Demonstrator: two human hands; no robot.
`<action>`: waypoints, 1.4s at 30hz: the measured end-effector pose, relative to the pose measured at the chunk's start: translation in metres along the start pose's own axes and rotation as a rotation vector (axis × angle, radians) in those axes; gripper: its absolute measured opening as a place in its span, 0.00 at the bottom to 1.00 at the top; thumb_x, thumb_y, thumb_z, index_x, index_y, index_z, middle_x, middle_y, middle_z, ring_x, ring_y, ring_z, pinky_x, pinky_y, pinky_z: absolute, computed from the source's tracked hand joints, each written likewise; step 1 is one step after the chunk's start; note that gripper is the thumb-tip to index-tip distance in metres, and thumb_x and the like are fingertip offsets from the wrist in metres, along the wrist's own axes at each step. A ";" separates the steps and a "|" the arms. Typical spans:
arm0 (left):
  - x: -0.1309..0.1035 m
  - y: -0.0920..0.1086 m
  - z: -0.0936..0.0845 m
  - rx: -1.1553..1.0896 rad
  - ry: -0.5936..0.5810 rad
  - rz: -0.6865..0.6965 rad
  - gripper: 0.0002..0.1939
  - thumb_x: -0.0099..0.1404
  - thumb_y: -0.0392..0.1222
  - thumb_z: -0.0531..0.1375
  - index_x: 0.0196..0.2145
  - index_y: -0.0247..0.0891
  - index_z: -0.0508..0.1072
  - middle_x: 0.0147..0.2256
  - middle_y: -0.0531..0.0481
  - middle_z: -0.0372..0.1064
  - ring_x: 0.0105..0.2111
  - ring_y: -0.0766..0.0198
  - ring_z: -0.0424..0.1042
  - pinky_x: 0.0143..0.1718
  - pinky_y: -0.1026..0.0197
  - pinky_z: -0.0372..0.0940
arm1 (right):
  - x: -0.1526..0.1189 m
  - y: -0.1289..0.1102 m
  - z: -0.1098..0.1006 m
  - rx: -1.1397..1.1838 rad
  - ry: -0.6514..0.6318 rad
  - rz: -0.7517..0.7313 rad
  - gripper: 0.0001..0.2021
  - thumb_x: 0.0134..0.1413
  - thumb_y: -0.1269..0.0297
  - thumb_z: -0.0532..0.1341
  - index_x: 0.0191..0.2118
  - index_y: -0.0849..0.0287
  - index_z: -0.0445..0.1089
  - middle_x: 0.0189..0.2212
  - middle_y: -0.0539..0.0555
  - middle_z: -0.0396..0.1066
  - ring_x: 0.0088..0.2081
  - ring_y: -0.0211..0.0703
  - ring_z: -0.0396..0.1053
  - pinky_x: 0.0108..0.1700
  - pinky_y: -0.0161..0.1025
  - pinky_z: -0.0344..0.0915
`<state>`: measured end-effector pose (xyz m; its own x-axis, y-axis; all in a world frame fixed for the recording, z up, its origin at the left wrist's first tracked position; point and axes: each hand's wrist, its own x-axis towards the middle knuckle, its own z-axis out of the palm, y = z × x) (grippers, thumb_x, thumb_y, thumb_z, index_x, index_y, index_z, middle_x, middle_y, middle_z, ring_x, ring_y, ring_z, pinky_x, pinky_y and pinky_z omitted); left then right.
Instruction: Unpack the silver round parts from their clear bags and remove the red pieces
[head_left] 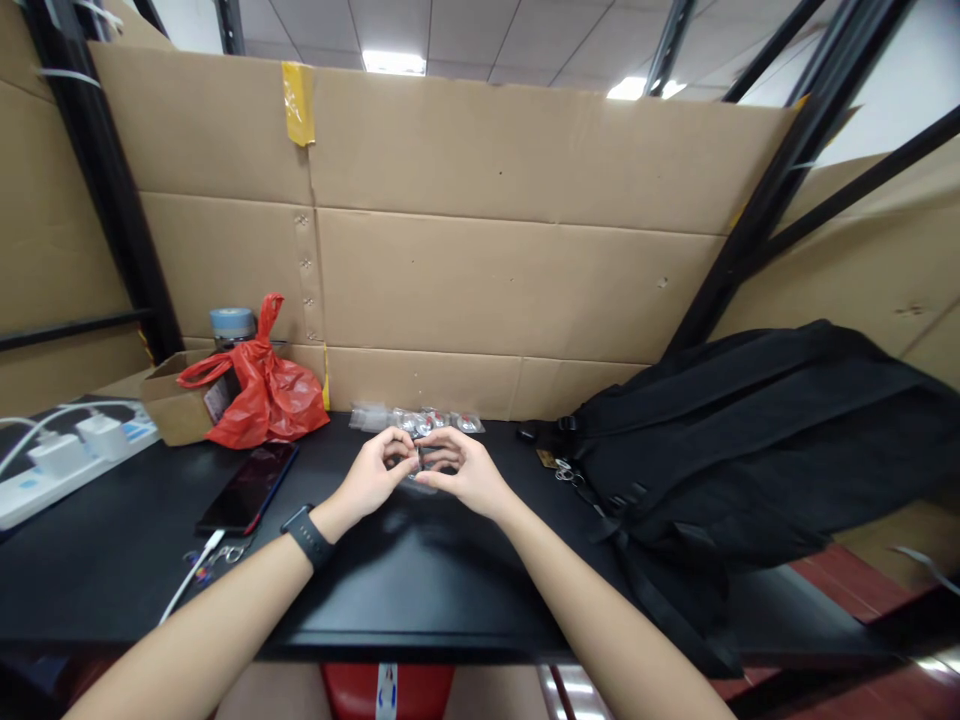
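Observation:
My left hand, with a dark watch on its wrist, is closed in a pinch over the middle of the black table. Facing it, my right hand curls its fingers and thumb toward the same spot. Between the fingertips is a small thin shiny piece, seen edge-on and mostly hidden; its kind cannot be made out. Just behind the hands lie several small clear plastic packets with round shiny things inside. Some clear plastic shows beneath the hands.
At left are a phone on a white cable, a power strip, a cardboard box and a knotted red bag. A black backpack covers the right side, with keys beside it. Cardboard panels wall the back.

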<state>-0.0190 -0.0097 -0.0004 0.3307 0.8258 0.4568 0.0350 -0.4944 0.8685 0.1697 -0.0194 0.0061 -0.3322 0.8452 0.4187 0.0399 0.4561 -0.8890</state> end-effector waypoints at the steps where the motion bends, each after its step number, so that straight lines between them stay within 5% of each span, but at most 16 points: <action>1: 0.000 0.001 0.000 0.045 0.021 0.026 0.08 0.62 0.39 0.62 0.37 0.38 0.65 0.32 0.53 0.69 0.36 0.64 0.73 0.41 0.62 0.65 | 0.000 0.000 0.000 0.006 0.001 0.010 0.25 0.39 0.60 0.75 0.44 0.57 0.68 0.45 0.57 0.74 0.43 0.48 0.77 0.42 0.42 0.75; 10: -0.003 0.006 0.004 0.138 0.081 0.080 0.06 0.63 0.37 0.60 0.37 0.40 0.64 0.35 0.52 0.69 0.37 0.63 0.73 0.43 0.61 0.66 | -0.001 0.001 0.006 0.007 0.025 -0.034 0.22 0.39 0.57 0.75 0.39 0.56 0.68 0.44 0.54 0.73 0.37 0.44 0.76 0.40 0.40 0.73; 14: -0.003 0.009 0.004 0.132 0.128 0.090 0.10 0.62 0.39 0.61 0.39 0.40 0.63 0.34 0.52 0.70 0.36 0.63 0.74 0.43 0.60 0.67 | -0.001 0.002 0.004 -0.133 0.012 -0.011 0.15 0.58 0.49 0.63 0.37 0.56 0.69 0.36 0.52 0.73 0.34 0.43 0.73 0.37 0.39 0.70; 17: -0.004 0.011 0.003 0.165 0.155 0.108 0.10 0.63 0.39 0.61 0.40 0.40 0.63 0.34 0.51 0.72 0.38 0.62 0.74 0.45 0.59 0.67 | 0.000 -0.001 0.001 -0.272 -0.042 -0.087 0.18 0.67 0.50 0.52 0.37 0.57 0.71 0.34 0.53 0.72 0.36 0.43 0.70 0.40 0.39 0.67; 23: -0.005 0.013 0.001 0.209 0.112 0.131 0.10 0.64 0.40 0.62 0.41 0.40 0.64 0.34 0.52 0.73 0.38 0.62 0.74 0.48 0.58 0.66 | 0.001 -0.004 0.000 -0.322 -0.044 -0.157 0.15 0.66 0.53 0.54 0.34 0.58 0.69 0.40 0.55 0.70 0.41 0.42 0.68 0.41 0.37 0.65; 27: -0.005 0.019 0.001 0.354 0.150 0.186 0.08 0.69 0.42 0.56 0.44 0.39 0.69 0.43 0.46 0.72 0.45 0.60 0.72 0.50 0.57 0.64 | 0.001 -0.001 -0.001 -0.406 -0.038 -0.122 0.14 0.64 0.56 0.57 0.30 0.58 0.69 0.44 0.55 0.69 0.40 0.41 0.68 0.39 0.36 0.65; 34: -0.007 0.018 0.002 0.628 -0.017 0.168 0.04 0.64 0.42 0.62 0.34 0.41 0.76 0.40 0.49 0.75 0.46 0.56 0.71 0.50 0.53 0.63 | 0.001 -0.002 -0.003 -0.429 -0.011 -0.124 0.10 0.62 0.62 0.58 0.30 0.58 0.71 0.45 0.55 0.68 0.42 0.42 0.69 0.39 0.37 0.65; 42: -0.005 0.011 -0.001 0.638 -0.028 0.149 0.06 0.65 0.42 0.61 0.34 0.42 0.78 0.38 0.50 0.77 0.43 0.57 0.72 0.47 0.55 0.63 | 0.001 0.000 -0.006 -0.429 -0.089 -0.127 0.08 0.57 0.58 0.64 0.36 0.57 0.70 0.37 0.52 0.73 0.37 0.40 0.70 0.39 0.36 0.67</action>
<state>-0.0216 -0.0186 0.0070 0.3995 0.7328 0.5508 0.5362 -0.6741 0.5080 0.1754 -0.0171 0.0077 -0.4390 0.7565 0.4847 0.3739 0.6443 -0.6671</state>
